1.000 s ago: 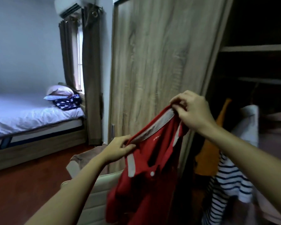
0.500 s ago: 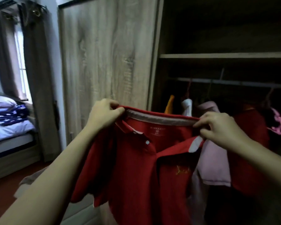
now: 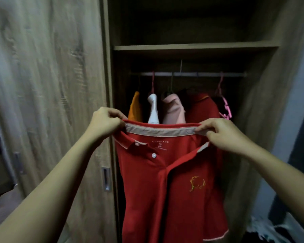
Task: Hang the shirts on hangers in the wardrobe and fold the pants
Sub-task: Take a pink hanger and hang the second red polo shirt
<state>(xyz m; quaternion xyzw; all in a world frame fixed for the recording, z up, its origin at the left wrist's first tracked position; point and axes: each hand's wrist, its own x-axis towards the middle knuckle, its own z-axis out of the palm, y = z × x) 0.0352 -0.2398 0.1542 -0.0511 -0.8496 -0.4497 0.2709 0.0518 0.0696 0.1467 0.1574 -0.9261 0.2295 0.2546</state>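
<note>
Fingers [image 3: 113,113] pinch collar ends [image 3: 158,132] — red shirt [image 3: 165,199] below.

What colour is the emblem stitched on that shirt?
Yellow-gold emblem on the red shirt, seen in head view.

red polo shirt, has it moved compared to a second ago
Yes. The red polo shirt has moved right: from in front of the wooden door to past its edge, before the hanging clothes.

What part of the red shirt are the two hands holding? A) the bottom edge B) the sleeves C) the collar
C: the left hand and the right hand each pinch one end of the collar of the red shirt, so it is stretched out between them.
</note>
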